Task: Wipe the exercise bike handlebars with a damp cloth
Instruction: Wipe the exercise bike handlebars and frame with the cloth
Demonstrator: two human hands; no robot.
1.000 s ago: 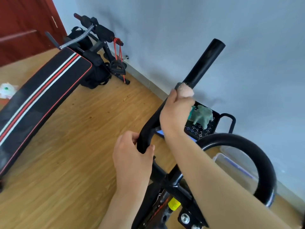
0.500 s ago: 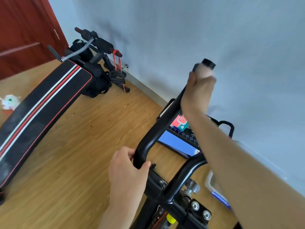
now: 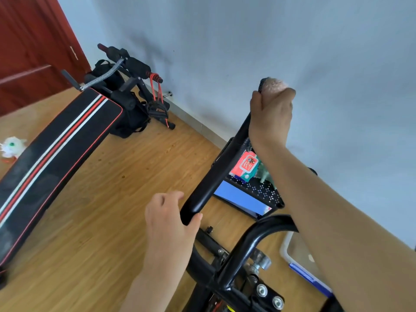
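Head view: handlebar (image 3: pixel 216 174) slants up from my left hand (image 3: pixel 171 221), whose fingers curl loosely round its lower bend, to my right hand (image 3: pixel 271 115), fingers clenched on the cloth (image 3: pixel 273 85) at its tip.

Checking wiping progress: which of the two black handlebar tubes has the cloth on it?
The straight handlebar rising toward the wall: the right hand presses the cloth over its top end. The curved bar is untouched.
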